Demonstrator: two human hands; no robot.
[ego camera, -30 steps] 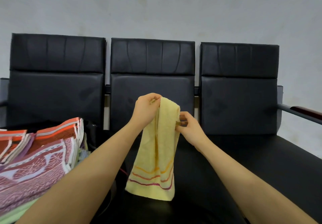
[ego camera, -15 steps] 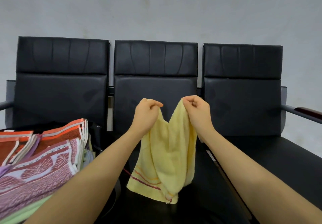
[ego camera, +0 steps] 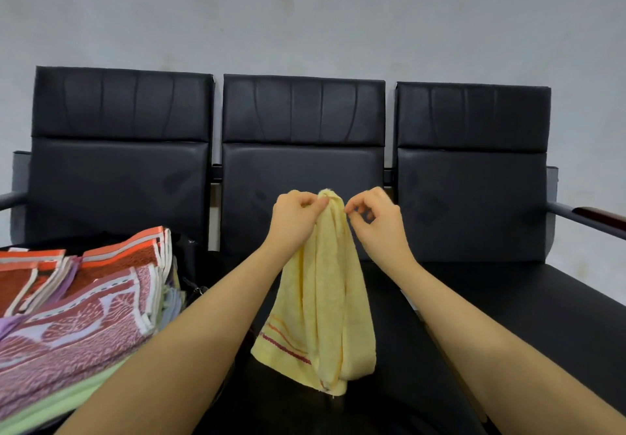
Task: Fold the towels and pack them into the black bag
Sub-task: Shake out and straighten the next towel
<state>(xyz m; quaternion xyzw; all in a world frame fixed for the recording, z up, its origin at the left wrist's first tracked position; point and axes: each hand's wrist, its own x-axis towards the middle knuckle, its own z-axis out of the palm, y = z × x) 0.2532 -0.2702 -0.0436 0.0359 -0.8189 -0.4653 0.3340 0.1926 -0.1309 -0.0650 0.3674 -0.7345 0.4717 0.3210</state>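
A yellow towel [ego camera: 321,306] with red and orange stripes near its hem hangs bunched over the middle seat. My left hand [ego camera: 296,216] pinches its top from the left. My right hand [ego camera: 374,219] is right beside it, fingers curled, with thumb and forefinger tips at the towel's top right edge. Both top corners are together between the two hands. A stack of folded red, pink, purple and green towels [ego camera: 78,302] lies on the left seat. Part of the black bag [ego camera: 191,265] shows just behind and right of that stack, mostly hidden.
A row of three black padded chairs [ego camera: 474,197] stands against a grey wall. The right seat [ego camera: 542,316] is bare. A metal armrest with a wooden top [ego camera: 596,218] sticks out at the far right.
My right hand brought its corner of the towel leftward to meet my left hand. The towel went from spread between the hands to hanging narrow and doubled.
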